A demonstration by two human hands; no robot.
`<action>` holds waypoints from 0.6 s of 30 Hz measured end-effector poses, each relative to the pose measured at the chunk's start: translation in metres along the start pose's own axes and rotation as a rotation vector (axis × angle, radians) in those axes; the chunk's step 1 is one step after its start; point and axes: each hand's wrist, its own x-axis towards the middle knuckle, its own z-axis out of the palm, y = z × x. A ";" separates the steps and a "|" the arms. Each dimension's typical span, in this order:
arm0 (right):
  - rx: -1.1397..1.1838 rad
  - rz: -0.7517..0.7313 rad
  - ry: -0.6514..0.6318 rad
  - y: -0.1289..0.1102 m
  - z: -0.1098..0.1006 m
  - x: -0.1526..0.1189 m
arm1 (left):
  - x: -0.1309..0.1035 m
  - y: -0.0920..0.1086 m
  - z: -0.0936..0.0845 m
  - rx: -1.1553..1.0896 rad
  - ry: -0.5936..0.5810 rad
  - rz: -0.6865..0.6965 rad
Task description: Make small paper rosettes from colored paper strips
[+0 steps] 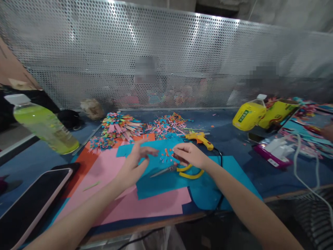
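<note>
My left hand [137, 161] is over the blue paper [153, 187], its fingers apart and nothing between them. Close by on the right, my right hand [189, 155] has its thumb and fingertips pressed together; whatever they hold is too small to name. Small orange and blue paper pieces [167, 156] lie between the two hands. Below them, scissors with yellow handles [191, 173] rest on the blue sheet, blades pointing left. A yellow glue gun [200, 139] lies just behind my right hand. Pink paper [117, 208] spreads under my left forearm.
Fringed paper bundles [121, 126] and loose paper curls [169, 123] sit at the back. A green drink bottle [47, 128] and a phone [33, 208] are on the left. Rightward are a yellow bottle [249, 113], a power strip [273, 156] with cables, and another person's hand [327, 132].
</note>
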 end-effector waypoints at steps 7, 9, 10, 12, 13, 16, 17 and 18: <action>-0.064 -0.005 -0.045 -0.003 0.011 -0.002 | -0.002 0.000 0.017 -0.216 -0.124 -0.321; -0.084 0.020 -0.053 -0.003 0.013 -0.002 | -0.003 0.000 0.020 -0.161 -0.172 -0.324; -0.114 0.026 -0.056 -0.003 0.013 -0.002 | -0.003 0.000 0.021 -0.147 -0.189 -0.318; -0.262 0.008 -0.019 -0.004 0.008 -0.002 | -0.003 -0.002 0.021 -0.140 -0.188 -0.310; -0.393 -0.007 0.051 -0.005 0.002 -0.002 | -0.002 -0.003 0.020 -0.136 -0.166 -0.311; -0.934 0.049 0.467 0.000 -0.022 -0.002 | 0.000 -0.005 0.017 -0.112 -0.069 -0.325; -1.093 0.146 0.587 0.004 -0.031 -0.001 | 0.000 -0.006 0.016 -0.105 -0.041 -0.330; -1.228 0.275 0.719 0.008 -0.039 -0.001 | 0.001 -0.007 0.015 -0.100 -0.020 -0.336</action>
